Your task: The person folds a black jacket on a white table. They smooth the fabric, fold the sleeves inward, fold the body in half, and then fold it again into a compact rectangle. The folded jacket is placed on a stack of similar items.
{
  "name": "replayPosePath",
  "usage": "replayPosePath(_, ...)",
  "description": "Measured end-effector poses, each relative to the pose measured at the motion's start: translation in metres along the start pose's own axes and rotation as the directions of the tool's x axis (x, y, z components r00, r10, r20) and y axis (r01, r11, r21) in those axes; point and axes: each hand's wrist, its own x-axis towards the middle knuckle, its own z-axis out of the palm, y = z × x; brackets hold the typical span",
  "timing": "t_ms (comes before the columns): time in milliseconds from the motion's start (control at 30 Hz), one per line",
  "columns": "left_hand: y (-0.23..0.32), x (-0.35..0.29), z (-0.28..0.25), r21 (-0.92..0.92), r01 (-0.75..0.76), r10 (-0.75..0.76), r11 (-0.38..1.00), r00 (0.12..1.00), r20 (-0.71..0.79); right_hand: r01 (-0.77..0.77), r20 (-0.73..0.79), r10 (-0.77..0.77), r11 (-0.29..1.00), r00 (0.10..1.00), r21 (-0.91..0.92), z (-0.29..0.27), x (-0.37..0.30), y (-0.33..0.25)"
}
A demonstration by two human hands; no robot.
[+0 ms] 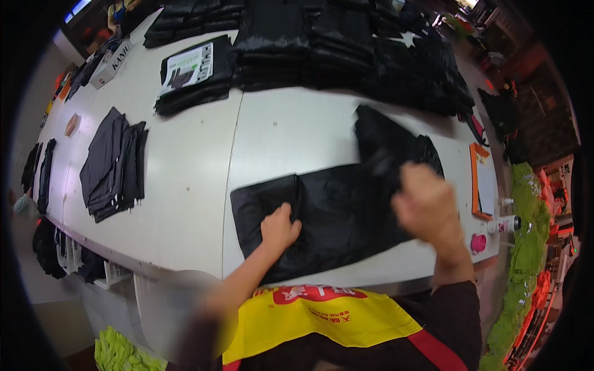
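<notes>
A black garment (331, 210), partly folded, lies across the white table in front of me; its exact kind cannot be made out. My left hand (281, 229) rests on its left part beside a fold, fingers curled into the cloth. Over its right part, my right hand (427, 204) is raised and blurred by motion, closed like a fist. A flap of black cloth (387, 136) stands up just beyond the right hand and seems to run from it. The right fingertips are hidden.
Tall stacks of folded black garments (272, 49) line the far side. A smaller pile (114, 164) lies left, another with a printed sheet (189, 65) behind it. At right are an orange-edged box (481, 179), a bottle (504, 224) and a pink object (478, 243).
</notes>
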Motion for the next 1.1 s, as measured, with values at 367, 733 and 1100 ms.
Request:
replayPosePath(367,-0.042,-0.018,0.002,-0.395,-0.289,0.404,0.872,0.881,0.246,0.041,-0.217,0.008,0.975,0.976,0.22,0.16,-0.02,-0.006)
replayPosePath(733,-0.039,-0.056,-0.02,-0.674,0.739,0.193,-0.025,0.665,0.722,-0.862,0.892,0.058,0.292,0.449,0.415,0.196,-0.039,0.066)
replayPosePath(1100,-0.024,-0.077,-0.015,-0.08,0.389,0.162,-0.918,0.549,0.82,-0.843,0.911,-0.238,-0.508,0.336,0.178,0.194,-0.089,0.012)
